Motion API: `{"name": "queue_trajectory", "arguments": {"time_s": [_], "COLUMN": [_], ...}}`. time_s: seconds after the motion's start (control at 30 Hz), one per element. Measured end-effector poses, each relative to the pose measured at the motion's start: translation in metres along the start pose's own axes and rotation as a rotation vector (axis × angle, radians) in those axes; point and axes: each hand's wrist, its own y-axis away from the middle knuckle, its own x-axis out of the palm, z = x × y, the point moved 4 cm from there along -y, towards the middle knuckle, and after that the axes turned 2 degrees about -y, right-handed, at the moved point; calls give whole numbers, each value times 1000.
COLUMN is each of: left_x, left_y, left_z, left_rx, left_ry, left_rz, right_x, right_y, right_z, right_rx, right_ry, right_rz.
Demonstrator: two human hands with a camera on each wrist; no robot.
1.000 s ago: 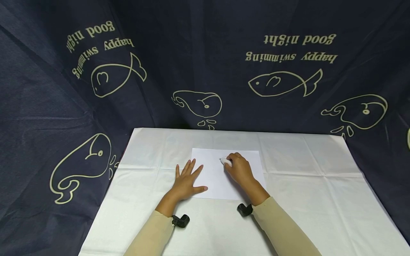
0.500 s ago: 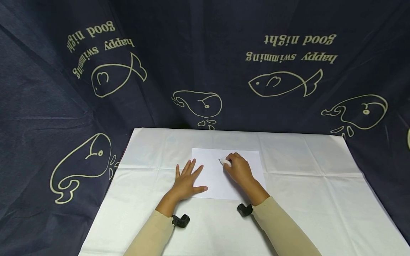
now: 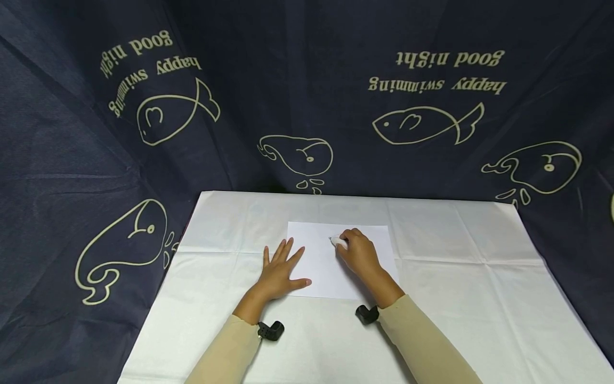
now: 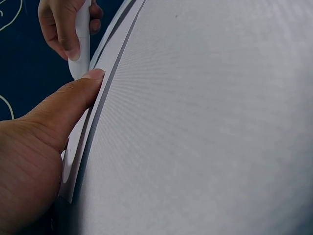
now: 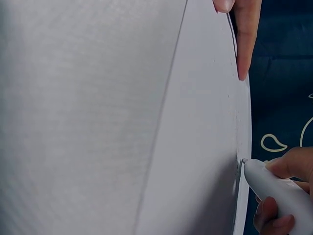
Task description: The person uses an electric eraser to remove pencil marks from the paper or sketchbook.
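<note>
A white sheet of paper (image 3: 316,266) lies on the table. On its left edge rests my left hand (image 3: 275,277), fingers spread, the thumb across the near left part. My right hand (image 3: 358,253) grips a thick white pen (image 5: 274,183), thumb on one side and fingertips curled on the other. The pen has a narrow pointed tip, which points left and is at the paper's upper middle. In the right wrist view a dark line or shadow runs beside the tip; I cannot tell which. The pen's rear end is hidden by the right hand in the head view.
A white cloth with fold creases covers the table (image 3: 455,298). Behind and around it hangs a dark blue curtain (image 3: 345,32) printed with fish, whales and lettering. Black wrist cameras sit on the left wrist (image 3: 271,331) and right wrist (image 3: 367,314).
The pen tip shifts very slightly left, then slightly back right, with my right hand. My left hand and the paper stay in place.
</note>
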Motion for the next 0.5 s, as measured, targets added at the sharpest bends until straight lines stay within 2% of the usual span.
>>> {"name": "queue_trajectory", "arguments": {"time_s": [0.3, 0.5], "left_x": [0, 0], "left_y": [0, 0], "left_z": [0, 0], "left_rx": [0, 4], "left_ry": [-4, -8], "left_rz": [1, 2], "right_x": [0, -1], "right_y": [0, -1], "right_z": [1, -1], "right_rx": [-26, 1], "right_ry": [-8, 7], "right_rz": [17, 2]}}
